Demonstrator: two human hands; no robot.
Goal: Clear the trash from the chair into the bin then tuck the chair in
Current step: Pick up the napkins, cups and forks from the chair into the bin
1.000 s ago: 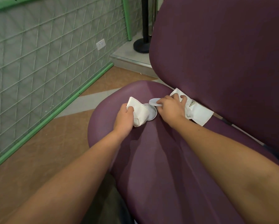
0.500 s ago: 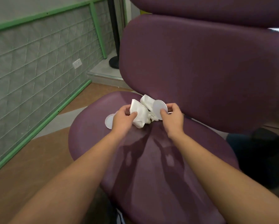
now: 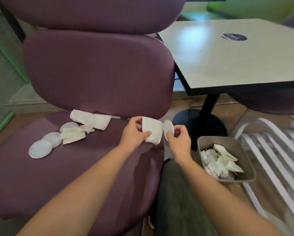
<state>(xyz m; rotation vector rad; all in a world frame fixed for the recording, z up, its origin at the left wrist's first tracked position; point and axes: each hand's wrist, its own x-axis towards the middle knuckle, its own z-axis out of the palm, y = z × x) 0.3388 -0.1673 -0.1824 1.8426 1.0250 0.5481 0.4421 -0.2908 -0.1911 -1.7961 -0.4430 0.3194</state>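
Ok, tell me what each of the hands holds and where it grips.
The left hand grips a crumpled paper cup round its side. The right hand pinches a round plastic lid by its lower edge.

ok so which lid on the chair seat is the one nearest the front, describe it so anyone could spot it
Start at the purple chair and look at its seat, left side, where white trash lies. Three round lids overlap in a row beside a crumpled napkin. The nearest lid is the lowest and leftmost one, fully uncovered, lying flat and clear of the napkin.

Single head-worn view, looking forward and down, close over chair (image 3: 95,79) and bin (image 3: 248,157)
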